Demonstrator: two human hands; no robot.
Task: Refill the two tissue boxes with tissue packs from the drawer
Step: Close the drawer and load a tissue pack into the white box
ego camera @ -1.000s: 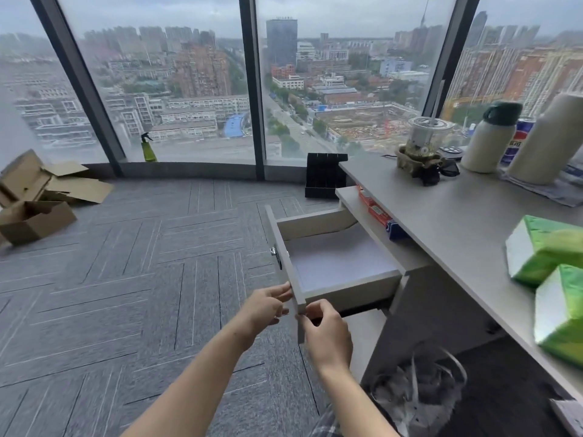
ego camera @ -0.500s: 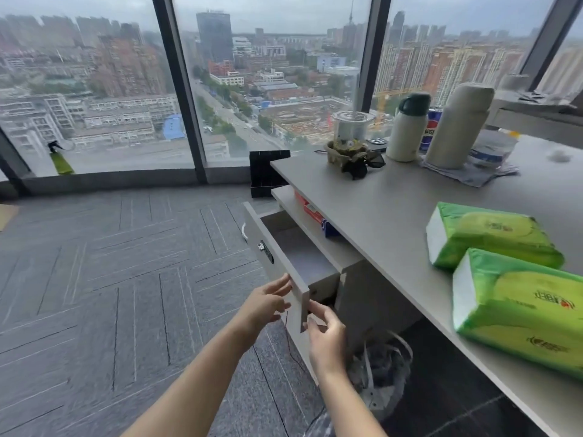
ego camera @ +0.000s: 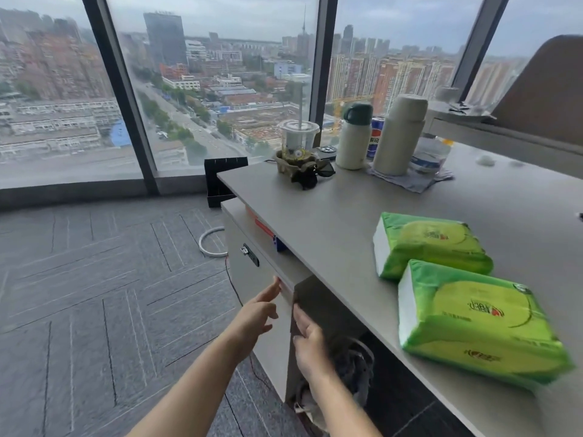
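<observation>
Two green tissue packs lie on the grey desk (ego camera: 331,234) at the right: the far pack (ego camera: 429,246) and the near pack (ego camera: 473,323), side by side. The drawer (ego camera: 252,272) under the desk's left end stands pushed in, its front flush with the cabinet and a small lock on it. My left hand (ego camera: 257,313) has its fingers spread, the fingertips touching the drawer front's near corner. My right hand (ego camera: 307,339) rests flat against the cabinet's near edge, holding nothing. No tissue box is in view.
At the desk's far end stand a plastic cup (ego camera: 298,138) in a holder, two tall flasks (ego camera: 400,134), a can and a cloth. A bin with a plastic bag (ego camera: 350,370) sits under the desk. A white cable ring (ego camera: 211,241) and black box (ego camera: 220,181) lie on the carpet.
The drawer went from wide open to fully pushed in, with both hands following its front toward the cabinet. My view swung right, so the tissue packs now show more fully.
</observation>
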